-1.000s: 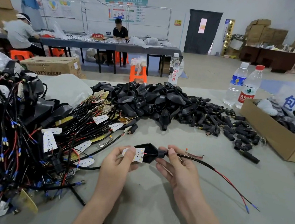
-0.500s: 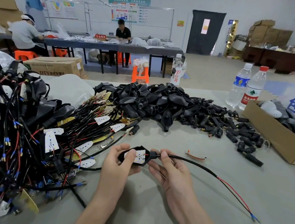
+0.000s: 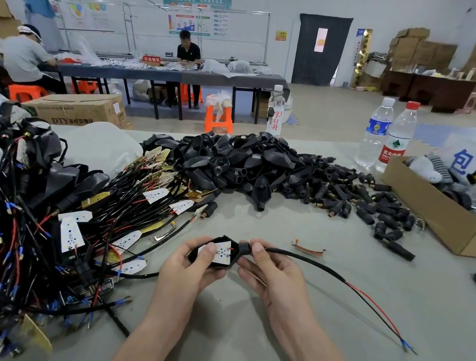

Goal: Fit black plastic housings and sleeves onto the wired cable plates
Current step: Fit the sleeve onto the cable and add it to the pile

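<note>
The left hand (image 3: 190, 267) cradles a black housing (image 3: 242, 250) just above the table (image 3: 270, 349), thumb pressing the white plate (image 3: 221, 253) seated inside it. The right hand (image 3: 273, 271) pinches the housing's neck, where the cable (image 3: 310, 261) exits rightward. Beyond lie a heap of loose housings (image 3: 233, 161) with sleeves (image 3: 377, 209) to its right, and a tangle of wired plates (image 3: 46, 216) to the left.

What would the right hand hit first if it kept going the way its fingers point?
Likely the black housing that the left hand grips; the right hand pinches the sleeve at its neck.
</note>
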{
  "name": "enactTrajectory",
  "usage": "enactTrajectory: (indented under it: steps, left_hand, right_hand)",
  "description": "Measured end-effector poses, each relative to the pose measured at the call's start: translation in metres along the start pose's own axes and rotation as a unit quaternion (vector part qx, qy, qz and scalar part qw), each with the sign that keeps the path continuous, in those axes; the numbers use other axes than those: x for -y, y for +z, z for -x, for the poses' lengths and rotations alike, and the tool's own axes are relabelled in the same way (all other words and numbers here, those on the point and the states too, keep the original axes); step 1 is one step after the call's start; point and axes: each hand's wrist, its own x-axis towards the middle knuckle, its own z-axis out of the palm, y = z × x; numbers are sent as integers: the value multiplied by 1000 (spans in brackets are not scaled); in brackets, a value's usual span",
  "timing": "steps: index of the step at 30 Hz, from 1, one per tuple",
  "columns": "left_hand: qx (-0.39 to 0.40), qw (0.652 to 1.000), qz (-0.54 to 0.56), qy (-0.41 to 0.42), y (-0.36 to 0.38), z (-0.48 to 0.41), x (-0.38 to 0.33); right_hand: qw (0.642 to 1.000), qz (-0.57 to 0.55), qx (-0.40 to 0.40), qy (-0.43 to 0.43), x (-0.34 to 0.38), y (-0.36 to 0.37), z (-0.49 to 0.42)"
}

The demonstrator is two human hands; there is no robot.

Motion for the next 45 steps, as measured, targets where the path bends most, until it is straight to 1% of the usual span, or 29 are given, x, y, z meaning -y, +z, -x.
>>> enactTrajectory:
  steps: [5,8,10,15,17,19,20,21,22,23,24,25,27,29,30,32,36,37,39,42,44,45]
  left_hand:
    - [-12,1000,-16,13,2,3,-1]
    - [-18,999,-20,28,2,3,-1]
    - [-35,998,-36,42,2,2,-2]
    - [-156,979,-101,79,-14,-8,-10]
    - [-190,969,-122,102,-25,-10,-15]
    - [-214,947,-202,128,-33,-9,-19]
    - [-221,926,-270,141,-34,-8,-18]
    - [-227,894,-351,164,-35,-6,-17]
    - [-226,854,-426,197,-33,-3,-15]
    - [-211,820,-479,232,-27,1,-14]
    - [-176,803,-506,261,-20,5,-12]
    - [-126,798,-515,285,-12,9,-10]
    - [-18,794,-520,316,2,16,0]
    - [66,790,-519,319,11,20,7]
    - [92,794,-515,311,14,21,9]
    - [118,798,-507,303,15,21,12]
    - [127,784,-517,318,10,21,13]
    - [124,789,-514,314,8,19,14]
    - [112,808,-497,296,4,17,13]
    - [91,821,-480,295,4,17,10]
    - [69,841,-466,267,7,17,10]
    - [62,850,-462,245,7,16,12]
  right_hand:
    - [1000,16,-26,-4,-4,3,0]
    - [1000,21,-17,-3,-3,3,1]
    - [1000,26,-11,-3,0,4,2]
    - [997,-37,-66,-19,10,-3,-2]
    - [994,-72,-80,-33,14,-8,-4]
    - [991,-92,-89,-47,15,-12,-5]
    - [990,-94,-90,-52,14,-13,-6]
    - [991,-87,-89,-55,13,-13,-6]
    - [992,-71,-84,-58,12,-12,-6]
    - [994,-47,-76,-60,10,-10,-7]
    - [996,-17,-66,-60,8,-8,-6]
    - [997,14,-53,-62,6,-6,-6]
    - [993,84,-29,-75,1,-3,-5]
    - [983,158,-16,-88,-4,-3,-4]
    - [978,188,-12,-90,-5,-4,-3]
    - [972,218,-6,-81,-5,-7,0]
    - [956,282,45,-70,-6,-4,9]
    - [951,296,55,-69,-6,-1,11]
    - [936,336,70,-73,-3,2,15]
    - [888,440,125,-52,13,-1,20]
    - [853,491,175,-13,32,-12,20]
    - [826,531,186,-8,44,-20,19]
